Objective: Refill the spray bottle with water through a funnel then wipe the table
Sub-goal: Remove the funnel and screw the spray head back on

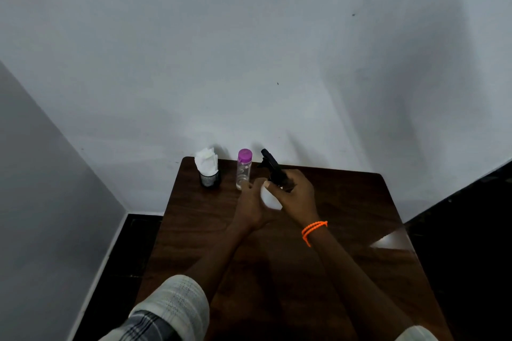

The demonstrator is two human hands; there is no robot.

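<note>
Hands meet mid-table | left hand [250,206] wraps white spray bottle body [268,199], upright on dark wooden table [346,202] | right hand [293,194] grips black trigger head [273,166] above it, likely unscrewing | clear purple-capped water bottle [244,169] just beyond left hand | no funnel seen.

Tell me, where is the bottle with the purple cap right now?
In the head view, the purple-capped bottle stands upright near the table's far edge, between the tissue holder on its left and the spray bottle in the hands.
</note>
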